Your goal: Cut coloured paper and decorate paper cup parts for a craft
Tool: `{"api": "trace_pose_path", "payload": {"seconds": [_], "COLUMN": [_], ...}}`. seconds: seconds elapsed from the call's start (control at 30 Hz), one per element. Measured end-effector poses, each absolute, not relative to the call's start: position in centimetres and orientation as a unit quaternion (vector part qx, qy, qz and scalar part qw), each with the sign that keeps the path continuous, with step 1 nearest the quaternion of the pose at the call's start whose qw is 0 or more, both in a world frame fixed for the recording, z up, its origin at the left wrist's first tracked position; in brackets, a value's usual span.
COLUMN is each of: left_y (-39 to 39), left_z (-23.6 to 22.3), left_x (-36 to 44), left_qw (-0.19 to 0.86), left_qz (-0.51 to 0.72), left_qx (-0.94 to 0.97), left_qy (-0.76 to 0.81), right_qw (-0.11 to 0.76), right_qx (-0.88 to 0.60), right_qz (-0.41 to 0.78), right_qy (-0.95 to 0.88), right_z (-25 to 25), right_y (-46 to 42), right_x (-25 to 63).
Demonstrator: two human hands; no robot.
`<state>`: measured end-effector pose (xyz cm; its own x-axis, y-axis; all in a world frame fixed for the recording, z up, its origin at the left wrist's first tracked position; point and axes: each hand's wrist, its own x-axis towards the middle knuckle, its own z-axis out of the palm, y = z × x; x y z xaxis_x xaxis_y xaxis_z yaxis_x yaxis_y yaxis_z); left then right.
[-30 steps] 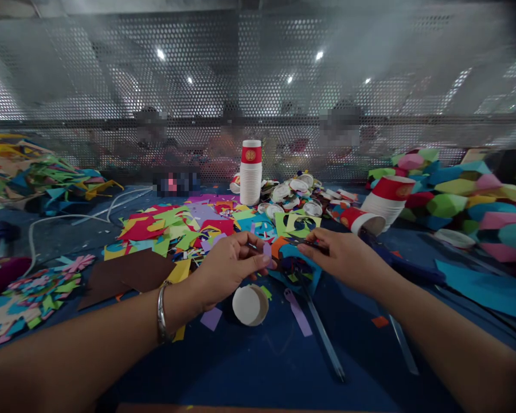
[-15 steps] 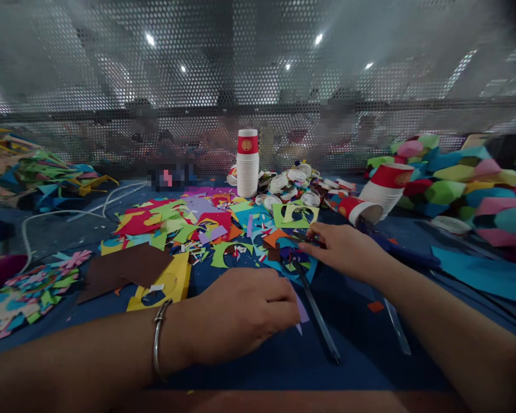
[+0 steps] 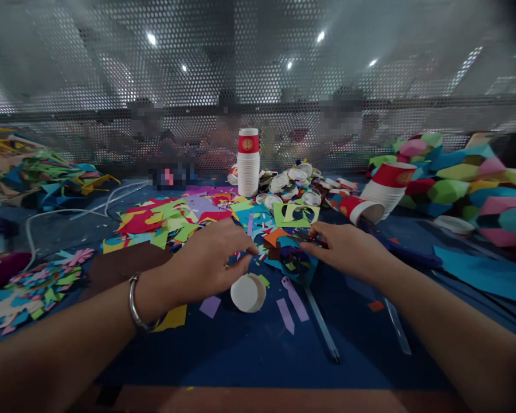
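Note:
My left hand (image 3: 212,258) hovers over the paper scraps, its thumb and forefinger apart and nothing visible between them. Just below its fingertips, a white cut-down paper cup bottom (image 3: 246,293) rests on the blue tabletop. My right hand (image 3: 341,246) is closed around what looks like a pair of dark scissors (image 3: 306,236), partly hidden by the fingers. Purple paper strips (image 3: 286,315) and a pen (image 3: 322,324) lie between the hands. Close to the right fingertips is an orange scrap (image 3: 276,237).
A tall cup stack (image 3: 248,172) stands at the back beside a heap of cup bottoms (image 3: 298,179). Tilted cups (image 3: 387,186) lean at right, near colourful paper shapes (image 3: 468,172). Cut paper flowers (image 3: 38,287) lie left, near a white cable (image 3: 60,212).
My left hand has moved up and away from the front, and its fingers have parted. The cup bottom and purple strips now show. My right hand has hardly moved.

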<state>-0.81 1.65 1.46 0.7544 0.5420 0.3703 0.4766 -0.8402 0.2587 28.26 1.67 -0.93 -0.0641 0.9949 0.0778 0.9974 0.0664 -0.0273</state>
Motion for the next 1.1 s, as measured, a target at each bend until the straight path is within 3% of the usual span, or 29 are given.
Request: {"api": "trace_pose_path", "payload": {"seconds": [0.23, 0.6, 0.93, 1.1], "left_y": [1.6, 1.0, 4.9, 5.7], "left_z": [1.9, 2.9, 2.3, 3.2], "left_x": [-2.0, -2.2, -3.9, -5.0], "left_qw": [0.193, 0.197, 0.051, 0.036], "left_qz": [0.08, -0.001, 0.211, 0.171], "left_qx": [0.928, 0.939, 0.894, 0.879], "left_qy": [0.309, 0.283, 0.392, 0.443], "right_qw": [0.025, 0.008, -0.007, 0.003], "right_qx": [-0.685, -0.686, -0.687, -0.685], "right_qz": [-0.032, -0.068, -0.091, -0.105], "right_qy": [-0.728, -0.724, -0.72, -0.721], "right_z": [-0.9, -0.4, -0.2, -0.5], "right_y": [1.5, 0.7, 0.6, 0.6], "right_x": [28.4, 27.7, 27.8, 28.0]}}
